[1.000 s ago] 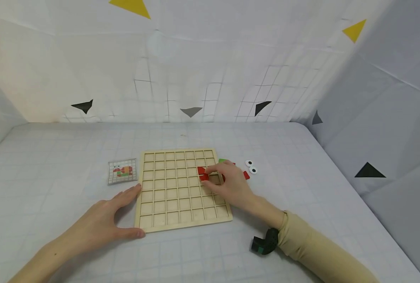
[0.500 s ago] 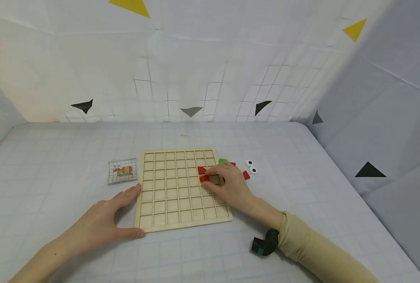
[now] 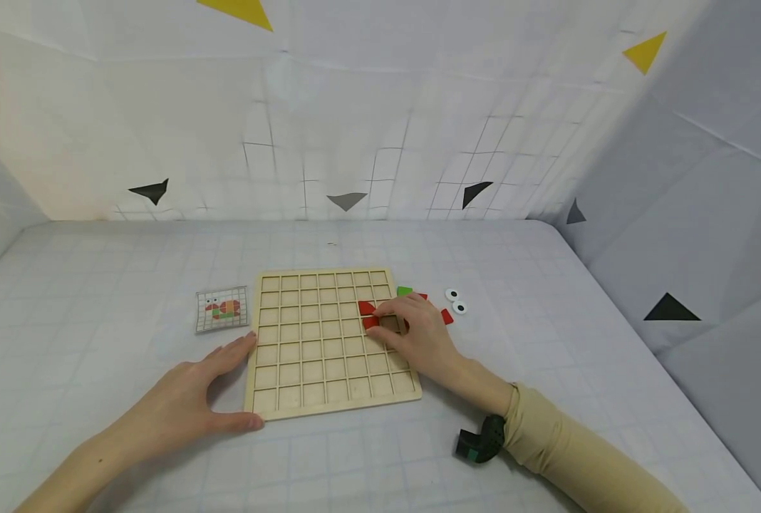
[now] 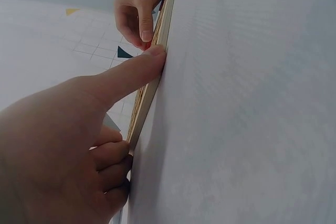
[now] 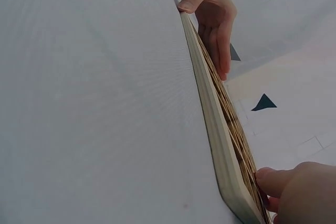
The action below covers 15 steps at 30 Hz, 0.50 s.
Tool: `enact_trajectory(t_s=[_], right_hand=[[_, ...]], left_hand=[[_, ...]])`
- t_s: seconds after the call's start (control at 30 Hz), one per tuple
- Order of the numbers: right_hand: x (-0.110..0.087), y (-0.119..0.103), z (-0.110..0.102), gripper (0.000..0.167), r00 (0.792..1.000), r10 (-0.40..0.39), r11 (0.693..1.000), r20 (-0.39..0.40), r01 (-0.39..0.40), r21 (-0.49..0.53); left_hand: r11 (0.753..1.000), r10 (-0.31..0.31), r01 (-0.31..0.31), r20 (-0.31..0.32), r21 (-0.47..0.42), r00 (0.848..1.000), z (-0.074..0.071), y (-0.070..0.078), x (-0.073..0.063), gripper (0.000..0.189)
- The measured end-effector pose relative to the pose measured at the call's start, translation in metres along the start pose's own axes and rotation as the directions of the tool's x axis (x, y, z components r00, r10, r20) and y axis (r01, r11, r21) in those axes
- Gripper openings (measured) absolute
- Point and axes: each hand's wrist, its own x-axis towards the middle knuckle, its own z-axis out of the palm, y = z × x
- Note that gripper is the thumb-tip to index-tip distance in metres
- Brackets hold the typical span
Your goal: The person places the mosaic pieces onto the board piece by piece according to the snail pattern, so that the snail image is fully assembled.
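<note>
A wooden grid board lies flat on the table. My left hand rests flat beside it, with the thumb and straight fingers against the board's left edge. My right hand lies over the board's right part with its fingers curled. Its index tip sits on one red piece and its thumb on a second red piece, both in neighbouring cells. In the left wrist view the right hand shows red under its fingertips. The right wrist view shows the board's edge and the left hand.
A small pattern card lies left of the board. Right of the board lie a green piece, a red piece and two googly eyes. White gridded walls close in the table at the back and on the right.
</note>
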Motion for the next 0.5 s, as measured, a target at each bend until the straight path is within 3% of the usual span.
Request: enact_trajectory(t_s=[0.5], right_hand=[[-0.0003,-0.0017,-0.0018,0.027,0.998,0.054,0.998,0.027,-0.054,-0.012]], left_hand=[[1.000,0.000,0.000,-0.003,-0.002,1.000,0.0008,-0.0009,-0.0001,0.112]])
